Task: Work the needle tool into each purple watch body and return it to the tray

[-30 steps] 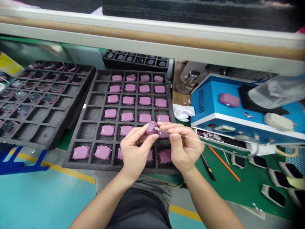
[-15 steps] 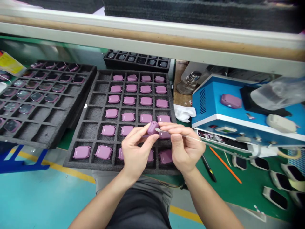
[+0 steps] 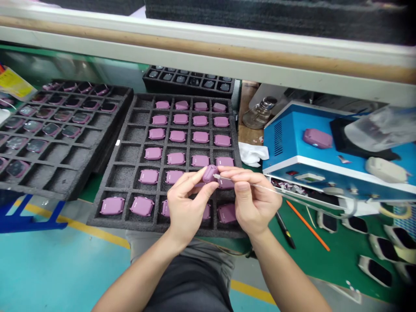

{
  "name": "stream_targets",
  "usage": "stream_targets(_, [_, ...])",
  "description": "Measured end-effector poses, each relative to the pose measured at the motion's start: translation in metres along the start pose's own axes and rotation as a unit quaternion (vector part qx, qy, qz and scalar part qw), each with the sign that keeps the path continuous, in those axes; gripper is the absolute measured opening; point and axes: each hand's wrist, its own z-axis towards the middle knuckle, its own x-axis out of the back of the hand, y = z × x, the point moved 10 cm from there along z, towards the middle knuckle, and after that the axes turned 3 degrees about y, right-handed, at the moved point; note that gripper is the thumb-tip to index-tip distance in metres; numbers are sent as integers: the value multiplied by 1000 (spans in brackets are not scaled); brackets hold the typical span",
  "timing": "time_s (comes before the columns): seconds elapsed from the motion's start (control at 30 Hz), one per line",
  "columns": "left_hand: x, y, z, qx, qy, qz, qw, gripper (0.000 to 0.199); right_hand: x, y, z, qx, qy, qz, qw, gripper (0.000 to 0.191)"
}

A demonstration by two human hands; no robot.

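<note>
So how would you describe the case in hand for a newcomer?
Find the black foam tray of mauve cases. Over its lower right, one mauve case is pinched in the left hand. Unlike its neighbours in their cells, it is in the air, a thin tool from the right hand at its side.

There is room to pass low over the left column of the foam tray (image 3: 121,175), where the cells hold no purple cases (image 3: 178,136). Toward the far side, the long beige rail (image 3: 208,49) crosses above the tray and limits the reach. Beside the right hand (image 3: 256,203), the white cloth (image 3: 252,154) and the blue machine (image 3: 292,147) stand close, so this way is narrow.
</note>
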Motion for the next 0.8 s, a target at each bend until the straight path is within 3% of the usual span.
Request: stream_targets(0.8, [0, -2, 0, 7, -3, 10, 1000, 30, 2, 6, -2, -36, 13, -5, 999, 11])
